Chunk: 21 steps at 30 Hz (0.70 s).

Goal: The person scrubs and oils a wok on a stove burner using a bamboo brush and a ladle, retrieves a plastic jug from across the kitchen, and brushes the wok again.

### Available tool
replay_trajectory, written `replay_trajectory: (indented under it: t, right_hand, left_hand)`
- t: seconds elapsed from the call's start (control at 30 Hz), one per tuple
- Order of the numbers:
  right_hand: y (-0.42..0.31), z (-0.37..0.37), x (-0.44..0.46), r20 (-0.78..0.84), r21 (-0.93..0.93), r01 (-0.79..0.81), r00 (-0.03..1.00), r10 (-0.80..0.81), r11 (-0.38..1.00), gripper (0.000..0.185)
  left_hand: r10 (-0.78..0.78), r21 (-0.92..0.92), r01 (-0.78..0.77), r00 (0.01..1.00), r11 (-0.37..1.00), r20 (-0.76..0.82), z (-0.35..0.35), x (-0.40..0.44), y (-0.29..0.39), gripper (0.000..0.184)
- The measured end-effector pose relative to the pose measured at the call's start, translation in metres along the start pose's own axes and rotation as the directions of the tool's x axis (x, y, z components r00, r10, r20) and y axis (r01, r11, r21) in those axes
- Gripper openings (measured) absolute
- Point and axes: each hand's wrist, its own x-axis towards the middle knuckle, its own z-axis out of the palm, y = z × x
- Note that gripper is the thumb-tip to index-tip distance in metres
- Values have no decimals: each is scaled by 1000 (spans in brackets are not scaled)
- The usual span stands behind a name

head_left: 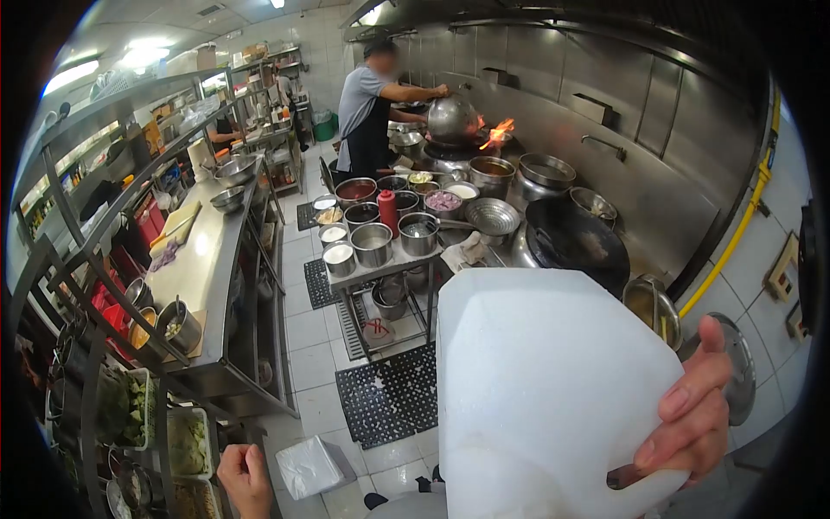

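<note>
A large white plastic jug (553, 381) fills the lower middle of the view, close to the camera. My right hand (696, 411) is closed on it at its handle side, with the fingertips on the jug's right edge. Down at the lower left, my left hand (245, 480) is curled into a fist with nothing visible in it. Beside that fist, a box or pack wrapped in clear plastic (313, 467) rests on the tiled floor. The jug hides part of the floor and the stove front.
A co-worker (367, 112) tilts a big metal pot (452, 119) near open flames (499, 132). A cart with several pots (372, 246) and a red squeeze bottle (387, 214) stands ahead. Left runs a steel counter (207, 259); a dark wok (577, 242) sits at right.
</note>
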Motion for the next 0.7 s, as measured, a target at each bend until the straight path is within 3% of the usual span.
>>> replay_trajectory:
  t: [0.13, 0.27, 0.5, 0.6, 0.7]
  right_hand:
    - [0, -24, 10, 171, -54, 121, 979, -110, 991, 11]
    - [-5, -16, 10, 82, -145, 188, 981, -178, 971, 12]
    - [3, -11, 13, 21, -169, 316, 948, -317, 933, 19]
    - [3, -9, 16, 24, -193, 329, 943, -331, 924, 19]
    - [-13, 3, 21, -3, -255, 232, 971, -240, 939, 18]
  left_hand:
    - [59, -10, -59, 998, 998, 10, 0, 0, 9, 26]
    - [9, -67, -7, 999, 998, 36, -1, -2, 15, 24]
    - [95, -53, -93, 995, 994, 41, 2, -4, 17, 21]
    - [99, -46, -97, 994, 994, 44, 2, -4, 17, 21]
    - [96, -43, -95, 995, 995, 37, 1, -4, 18, 21]
